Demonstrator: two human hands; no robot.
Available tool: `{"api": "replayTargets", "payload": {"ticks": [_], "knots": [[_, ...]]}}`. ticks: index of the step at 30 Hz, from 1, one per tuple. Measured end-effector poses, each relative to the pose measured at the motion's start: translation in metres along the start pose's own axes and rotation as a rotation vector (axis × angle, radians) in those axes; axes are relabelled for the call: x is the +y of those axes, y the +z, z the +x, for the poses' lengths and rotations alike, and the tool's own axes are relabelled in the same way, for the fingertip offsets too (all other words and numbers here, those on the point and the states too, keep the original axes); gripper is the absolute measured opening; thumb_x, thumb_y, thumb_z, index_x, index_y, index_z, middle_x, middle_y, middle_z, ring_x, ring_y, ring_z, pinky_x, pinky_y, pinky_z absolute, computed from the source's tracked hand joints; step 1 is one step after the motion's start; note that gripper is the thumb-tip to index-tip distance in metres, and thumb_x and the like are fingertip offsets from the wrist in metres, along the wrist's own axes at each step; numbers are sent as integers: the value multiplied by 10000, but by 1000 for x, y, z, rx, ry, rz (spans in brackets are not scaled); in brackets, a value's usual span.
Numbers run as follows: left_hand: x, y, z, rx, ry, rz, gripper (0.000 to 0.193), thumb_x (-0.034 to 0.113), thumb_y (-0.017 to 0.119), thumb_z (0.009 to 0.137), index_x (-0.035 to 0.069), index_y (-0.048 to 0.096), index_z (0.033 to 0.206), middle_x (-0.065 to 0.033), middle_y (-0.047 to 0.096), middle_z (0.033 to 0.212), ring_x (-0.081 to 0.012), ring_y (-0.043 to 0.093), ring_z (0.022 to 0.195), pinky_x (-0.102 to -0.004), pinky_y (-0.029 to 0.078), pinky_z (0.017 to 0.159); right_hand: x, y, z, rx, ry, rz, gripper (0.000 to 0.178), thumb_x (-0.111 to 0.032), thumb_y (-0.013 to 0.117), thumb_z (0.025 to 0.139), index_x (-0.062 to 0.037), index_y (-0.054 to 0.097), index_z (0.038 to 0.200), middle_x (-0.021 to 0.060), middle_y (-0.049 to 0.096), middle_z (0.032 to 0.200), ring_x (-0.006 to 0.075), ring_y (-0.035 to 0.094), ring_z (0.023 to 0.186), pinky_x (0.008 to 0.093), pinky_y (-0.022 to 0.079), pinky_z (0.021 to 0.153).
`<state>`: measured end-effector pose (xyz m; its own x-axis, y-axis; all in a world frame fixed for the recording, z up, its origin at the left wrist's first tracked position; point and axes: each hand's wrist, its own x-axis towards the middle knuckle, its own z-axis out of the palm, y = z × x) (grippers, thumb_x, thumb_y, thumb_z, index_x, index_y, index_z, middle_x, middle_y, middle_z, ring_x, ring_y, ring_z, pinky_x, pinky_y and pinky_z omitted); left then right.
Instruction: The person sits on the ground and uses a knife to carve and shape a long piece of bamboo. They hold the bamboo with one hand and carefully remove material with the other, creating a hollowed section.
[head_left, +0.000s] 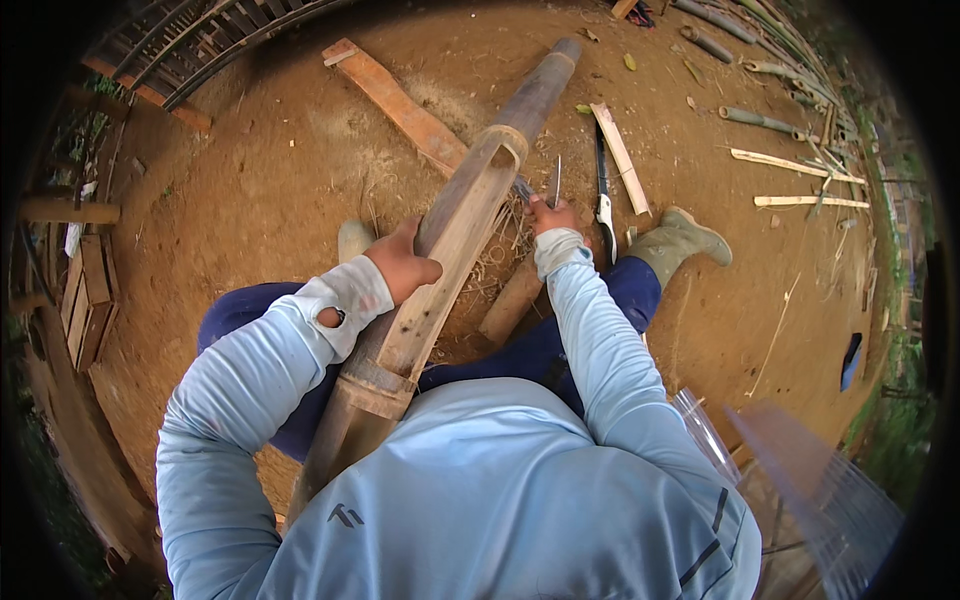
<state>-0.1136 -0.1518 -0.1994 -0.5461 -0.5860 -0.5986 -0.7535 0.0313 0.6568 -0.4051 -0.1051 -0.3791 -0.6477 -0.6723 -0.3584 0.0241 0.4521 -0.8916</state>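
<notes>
A thick bamboo pole [470, 215] slants from my lap to the far ground, a long section of its side cut away and the pale inside exposed. My left hand [403, 264] is closed on its edge, thumb lying over the opening. To the right of the pole, my right hand [553, 216] has its fingers wrapped round a knife [558, 180]; a narrow metal blade sticks up past the fist, and a dark part beside it reaches toward the cut edge. The rest of the knife is hidden by the fingers. Curled shavings [490, 270] lie below.
Beyond my right hand, a saw [604, 205] with a white handle and a split bamboo strip [622, 160] lie on the dirt. An orange-brown board [395, 105] passes under the pole. A shorter bamboo piece [515, 300] rests between my legs. Several bamboo poles [760, 118] lie far right.
</notes>
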Motion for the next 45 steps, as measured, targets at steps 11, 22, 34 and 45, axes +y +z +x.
{"api": "replayTargets", "payload": {"ticks": [11,22,34,45], "knots": [[-42,12,30,13,228,-279,863,456,607,862,-100,311,1451,-309,593,1236,-365,618,1120,-356,469,965,-12,-48,-83,-271,-178,-161,232,-252,541,1008,-42,525,1105,68,632,796,165,641,765,307,496,713],[-14,13,4,-22,203,-470,940,530,665,869,-101,297,1461,-300,582,1270,-340,613,1144,-342,470,987,-69,-22,-122,-340,-530,-575,274,-342,598,964,-74,594,1019,198,661,798,400,654,772,454,500,701],[-4,7,-3,59,118,-67,950,571,580,904,-48,209,1522,-346,497,1364,-397,513,1288,-365,384,1090,-62,-11,-118,-283,-473,-565,317,-375,603,950,-58,598,932,226,645,754,453,639,761,495,480,662],[-6,12,-5,114,211,-88,922,505,600,912,-101,214,1491,-370,538,1291,-423,567,1216,-382,434,1040,-49,-3,-109,-215,-472,-482,302,-360,617,939,-59,622,918,204,659,771,422,653,760,467,492,679]]}}
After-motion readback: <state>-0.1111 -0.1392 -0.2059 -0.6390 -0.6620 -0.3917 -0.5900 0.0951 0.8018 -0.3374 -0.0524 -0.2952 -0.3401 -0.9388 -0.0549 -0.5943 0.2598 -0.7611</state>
